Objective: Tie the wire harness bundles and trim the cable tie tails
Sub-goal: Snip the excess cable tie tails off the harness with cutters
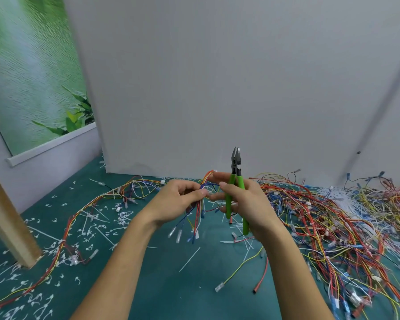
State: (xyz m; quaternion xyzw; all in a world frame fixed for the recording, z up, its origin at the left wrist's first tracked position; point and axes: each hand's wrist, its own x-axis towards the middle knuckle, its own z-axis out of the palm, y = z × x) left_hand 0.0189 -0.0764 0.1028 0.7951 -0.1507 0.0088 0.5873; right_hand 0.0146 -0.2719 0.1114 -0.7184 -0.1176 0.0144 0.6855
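I see both forearms raised over the middle of the tabletop (171,296), with the hands meeting. My left hand (178,199) pinches the wire bundle (198,215), whose ends dangle. My right hand (247,204) curls round the green cutters (235,167), tips upright, and its fingertips seem to touch the bundle too. The harness pile (333,215) lies along the right edge.

1. the light is bright, soft and even across the scene.
2. shadows on the green table (162,285) are faint and blurred.
3. the wide lens bends the wall (217,77) edges and the wooden post (7,227) at left.
4. the poster (21,77) and the wire pile (356,227) near the edges look smeared; the centre is sharper.
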